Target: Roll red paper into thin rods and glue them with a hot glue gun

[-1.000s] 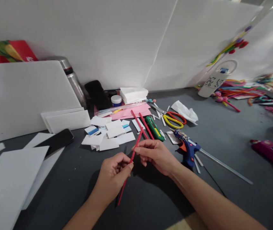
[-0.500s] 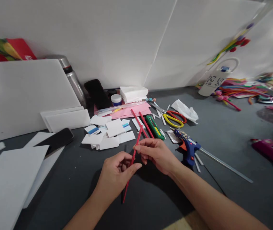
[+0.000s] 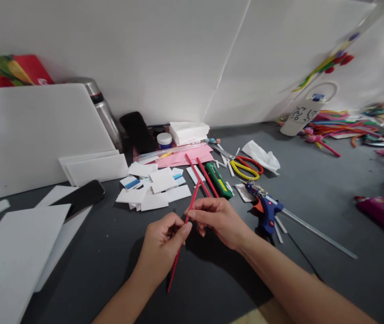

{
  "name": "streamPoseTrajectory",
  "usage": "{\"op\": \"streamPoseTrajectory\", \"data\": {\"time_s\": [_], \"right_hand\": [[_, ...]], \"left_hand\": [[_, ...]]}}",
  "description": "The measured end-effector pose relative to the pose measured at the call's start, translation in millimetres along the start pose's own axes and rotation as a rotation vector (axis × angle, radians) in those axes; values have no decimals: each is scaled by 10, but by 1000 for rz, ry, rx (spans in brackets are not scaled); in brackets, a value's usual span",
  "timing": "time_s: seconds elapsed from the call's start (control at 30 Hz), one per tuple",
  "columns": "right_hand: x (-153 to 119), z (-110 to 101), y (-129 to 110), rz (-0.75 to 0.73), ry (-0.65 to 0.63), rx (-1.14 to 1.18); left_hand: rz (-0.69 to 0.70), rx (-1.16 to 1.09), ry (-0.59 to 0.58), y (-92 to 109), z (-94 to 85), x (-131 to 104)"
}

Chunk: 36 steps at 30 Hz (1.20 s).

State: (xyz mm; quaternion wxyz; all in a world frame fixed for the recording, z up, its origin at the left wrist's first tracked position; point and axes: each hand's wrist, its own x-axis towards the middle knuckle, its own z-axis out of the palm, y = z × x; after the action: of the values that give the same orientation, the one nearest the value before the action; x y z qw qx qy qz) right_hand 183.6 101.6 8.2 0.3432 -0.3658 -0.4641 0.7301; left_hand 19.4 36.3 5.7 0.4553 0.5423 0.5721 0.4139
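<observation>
Both hands pinch one thin red stick over the dark table. My left hand grips it near the middle. My right hand holds it a little higher, thumb and fingers closed on it. The stick runs from near my left wrist up toward the white foam pieces. Two more red sticks lie on the table just beyond my right hand, beside a green box cutter.
A blue glue gun stands right of my right hand, with yellow and red scissors behind it. A black phone and white foam boards lie at left. Colourful craft stems pile at far right. A metal flask stands at the wall.
The red stick has tilted and slid slightly between my fingers; both hands stay almost in place and keep their hold on it.
</observation>
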Motion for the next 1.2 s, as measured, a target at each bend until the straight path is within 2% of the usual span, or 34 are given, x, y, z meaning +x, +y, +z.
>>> {"op": "streamPoseTrajectory", "data": {"time_s": [0.13,0.27,0.47,0.63,0.8,1.2], "right_hand": [[-9,-6,-1,4,-2,17],[-27,-5,-43,22,-27,15],[-29,-15,-76,-42,39,-12],[-39,-25,-88,-29,6,9],[-37,-49,-81,-11,-64,18],[-33,-59,-65,-25,-89,24]], "left_hand": [[-6,7,-18,0,-9,-10],[29,43,12,-17,1,-11],[35,46,2,-77,37,-3],[42,38,7,-55,37,-21],[11,-28,-14,-10,2,-18],[-180,-239,-95,-10,-13,13]]}}
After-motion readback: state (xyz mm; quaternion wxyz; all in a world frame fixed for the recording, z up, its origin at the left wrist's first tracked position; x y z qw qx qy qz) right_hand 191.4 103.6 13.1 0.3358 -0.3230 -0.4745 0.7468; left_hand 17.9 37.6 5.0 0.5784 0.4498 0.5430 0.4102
